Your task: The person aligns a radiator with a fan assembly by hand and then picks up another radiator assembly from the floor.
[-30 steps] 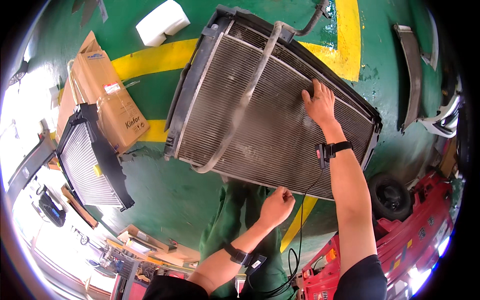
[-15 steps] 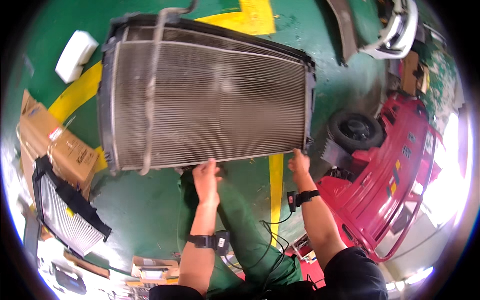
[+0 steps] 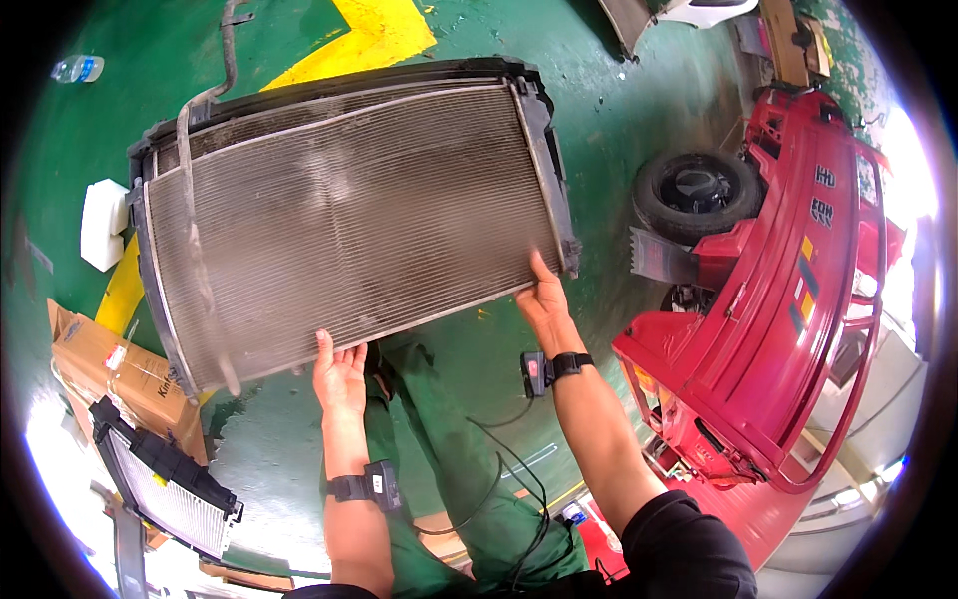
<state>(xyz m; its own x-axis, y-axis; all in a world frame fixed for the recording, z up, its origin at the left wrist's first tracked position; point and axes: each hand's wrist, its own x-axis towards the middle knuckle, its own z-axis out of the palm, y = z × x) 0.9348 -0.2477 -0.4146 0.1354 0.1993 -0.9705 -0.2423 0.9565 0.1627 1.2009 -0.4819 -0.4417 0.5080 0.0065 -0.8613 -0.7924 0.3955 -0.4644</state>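
A large dusty car radiator (image 3: 399, 210) with fine fins and a black frame slants across the space ahead of me. A grey metal pipe (image 3: 192, 215) runs down across its left side. Under the near edge, my left hand (image 3: 341, 377) is turned palm up, its thumb over the rim and its fingers beneath. My right hand (image 3: 543, 302) grips the same edge by the near right corner, thumb on the face and the other fingers hidden below. Each wrist wears a black strap with a small box.
To the right stands a red vehicle body (image 3: 758, 329) with a loose wheel (image 3: 697, 195) beside it. A cardboard box (image 3: 120, 364) and a smaller radiator (image 3: 165, 489) are at the left. White foam (image 3: 103, 225) and a plastic bottle (image 3: 78, 69) lie on the green floor.
The radiator has shifted left in view and tilted, its right side now higher. My left hand has turned palm up under the near edge; my right hand keeps hold near the corner.
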